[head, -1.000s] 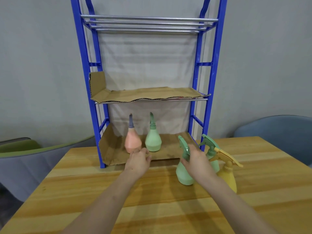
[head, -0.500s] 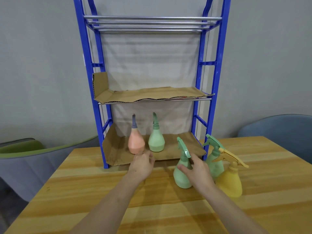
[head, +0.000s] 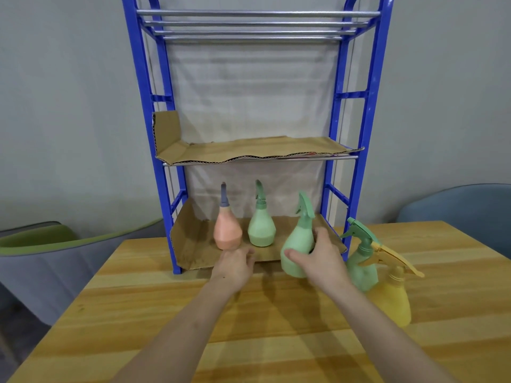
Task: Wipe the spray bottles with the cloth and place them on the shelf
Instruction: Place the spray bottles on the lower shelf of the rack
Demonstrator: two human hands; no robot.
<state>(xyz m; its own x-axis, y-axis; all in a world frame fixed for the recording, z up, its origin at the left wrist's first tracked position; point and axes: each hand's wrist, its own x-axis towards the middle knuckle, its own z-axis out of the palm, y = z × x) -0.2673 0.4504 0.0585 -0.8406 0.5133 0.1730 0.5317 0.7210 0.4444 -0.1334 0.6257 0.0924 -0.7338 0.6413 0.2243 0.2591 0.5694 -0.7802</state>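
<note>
Well, at the far left a green chair [head: 63, 239] sits behind the wooden table [head: 154, 308]. Next comes the blue shelf rack [head: 143, 106], standing on the table against the wall, with cardboard lining its middle and bottom levels. On the bottom cardboard [head: 193, 244] a pink bottle [head: 227, 232] stands upright, and just beside it to the right stands a pale green bottle [head: 261, 228], also upright.

In front of those two, the left hand [head: 235, 265] hovers low over the front edge of the cardboard with its fingers loosely curled and nothing in them; whether it touches the cardboard is hard to tell. No cloth shows anywhere.

Further right, the right hand [head: 322, 261] is wrapped around the round body of a green spray bottle [head: 297, 244], thumb on the near side and fingers around the far side. That bottle tilts a little to the left, its base at the front edge of the bottom shelf; whether it rests there or is held just above is unclear.

Right of the rack's front post, a second green spray bottle [head: 362, 266] stands on the table, and a yellow spray bottle [head: 395, 299] stands just in front of it, partly overlapping it. A blue-grey chair [head: 464, 211] fills the far right.
</note>
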